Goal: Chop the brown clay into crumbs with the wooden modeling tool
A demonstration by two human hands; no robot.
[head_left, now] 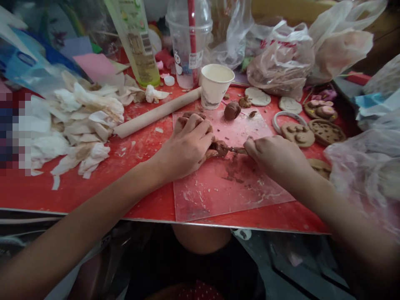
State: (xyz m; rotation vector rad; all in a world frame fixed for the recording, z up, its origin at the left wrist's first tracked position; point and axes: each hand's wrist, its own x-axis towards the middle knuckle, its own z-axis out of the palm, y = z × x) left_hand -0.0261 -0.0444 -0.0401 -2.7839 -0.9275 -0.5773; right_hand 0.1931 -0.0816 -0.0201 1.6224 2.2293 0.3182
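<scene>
My left hand is closed around a small lump of brown clay, its fingers smeared with the same brown. From the right, my right hand grips a thin stick-like tool whose tip touches the lump. Both hands are over a clear plastic sheet marked with clay smears. Just beyond them sits a rounded piece of brown clay, near a white paper cup. What the left fingertips press on underneath is partly hidden.
A cardboard tube lies behind my left hand, with crumpled tissues to the left. Flat clay discs and plastic bags are on the right. A plastic cup and a green bottle stand at the back.
</scene>
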